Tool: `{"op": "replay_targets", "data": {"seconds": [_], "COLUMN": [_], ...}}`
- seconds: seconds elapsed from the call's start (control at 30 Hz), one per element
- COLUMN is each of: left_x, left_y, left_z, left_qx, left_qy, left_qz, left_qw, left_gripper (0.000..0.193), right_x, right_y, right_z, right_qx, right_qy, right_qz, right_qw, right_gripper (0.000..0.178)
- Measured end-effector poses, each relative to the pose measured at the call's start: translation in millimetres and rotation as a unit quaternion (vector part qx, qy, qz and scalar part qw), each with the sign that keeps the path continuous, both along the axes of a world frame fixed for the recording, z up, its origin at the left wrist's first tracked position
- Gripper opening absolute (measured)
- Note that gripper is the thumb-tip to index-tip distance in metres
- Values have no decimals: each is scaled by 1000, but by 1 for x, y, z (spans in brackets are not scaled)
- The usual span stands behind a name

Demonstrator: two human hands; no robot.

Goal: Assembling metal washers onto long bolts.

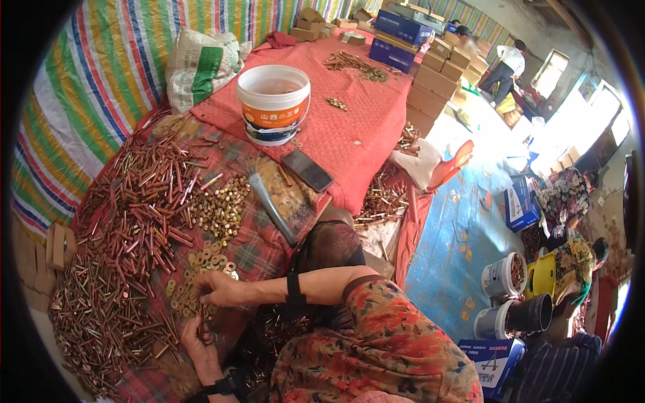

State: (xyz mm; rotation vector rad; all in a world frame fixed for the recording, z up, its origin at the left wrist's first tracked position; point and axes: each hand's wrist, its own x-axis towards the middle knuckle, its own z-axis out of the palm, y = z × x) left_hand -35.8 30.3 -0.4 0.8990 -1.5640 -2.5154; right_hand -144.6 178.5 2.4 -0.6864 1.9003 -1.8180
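My right hand (225, 290) reaches in over a pile of flat brass-coloured washers (176, 293), its fingertips pinched together. Just below it, my left hand (200, 342) is also closed, thumb and fingers bunched upward toward the right fingertips. A thin dark piece shows faintly between the two hands, too small to name. Beside the washers lies a heap of small gold-coloured nuts (220, 209). Long copper-coloured threaded bolts (144, 195) spread over the plaid cloth (265, 232), and a darker heap of bolts (101, 322) lies left of my hands.
A white bucket (273, 91) stands on the red quilt (349, 134), near a phone (307, 169) and a grey curved strip (272, 209). A woven sack (203, 70) leans at the striped wall. Cartons (433, 91) are stacked farther back. Other people work at right near buckets (504, 275).
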Motion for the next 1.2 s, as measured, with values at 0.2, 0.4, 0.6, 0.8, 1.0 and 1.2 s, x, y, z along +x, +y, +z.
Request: {"op": "replay_targets", "data": {"seconds": [0.2,0.4,0.6,0.8,1.0,1.2], "left_x": [-1,1,3,6,6,7], "left_y": [0,-1,-5,-5,-9,-9], "left_z": [5,10,12,13,10,9], "left_qx": [28,36,-1,-61,-78,-72], "left_qy": [-6,-4,2,14,28,46], "left_qz": [-5,-17,-31,-40,-43,-57], "left_qw": [1000,999,1000,997,996,995], "left_gripper": [9,9,7,5,6,7], "right_x": [5,8,9,4,7,2], "right_y": [1,2,0,1,4,1], "right_z": [-6,-3,-11,-10,-2,-10], "right_qx": [-46,-35,-27,114,66,103], "right_qy": [4,2,9,106,191,172], "right_qz": [16,24,25,43,45,86], "right_qw": [999,999,999,987,978,976], "right_gripper": [14,14,14,28,37,30]}}
